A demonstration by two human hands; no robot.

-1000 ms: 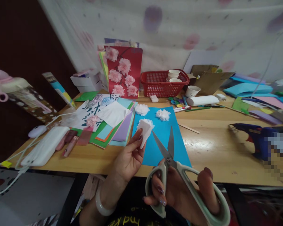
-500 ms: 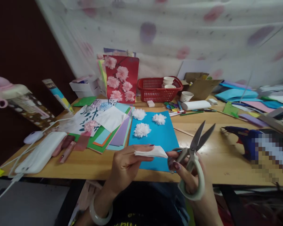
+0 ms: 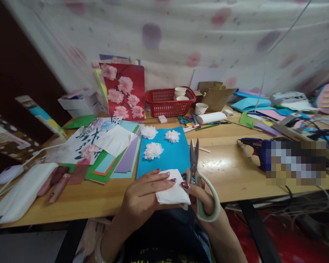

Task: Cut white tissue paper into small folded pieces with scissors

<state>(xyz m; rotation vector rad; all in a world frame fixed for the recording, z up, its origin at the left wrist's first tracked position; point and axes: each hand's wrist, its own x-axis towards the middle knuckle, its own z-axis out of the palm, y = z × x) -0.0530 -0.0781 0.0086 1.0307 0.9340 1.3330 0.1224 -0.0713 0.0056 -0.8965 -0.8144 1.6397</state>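
Note:
A folded white tissue (image 3: 172,191) lies in my left hand (image 3: 142,193), whose fingers press on its top. My right hand (image 3: 205,199) has its thumb through a handle of the scissors (image 3: 194,164); the thumb's tip also touches the tissue's right edge. The scissors' blades point away from me and stand slightly apart. Just beyond my hands, a blue sheet (image 3: 168,160) carries three ruffled white paper flowers (image 3: 153,151). How the fingers of my right hand lie under the tissue is hidden.
A red card with pink flowers (image 3: 124,91) stands at the back beside a red basket (image 3: 167,104) holding paper cups. Coloured sheets (image 3: 126,159) and a white power strip (image 3: 24,190) lie on the left. On the right rests a blue glue gun (image 3: 259,149), partly blurred out.
My left hand has turned the tissue from edge-on to flat, facing me. My right hand has come in to touch it, and the scissors' blades have closed partway. The view has swung right.

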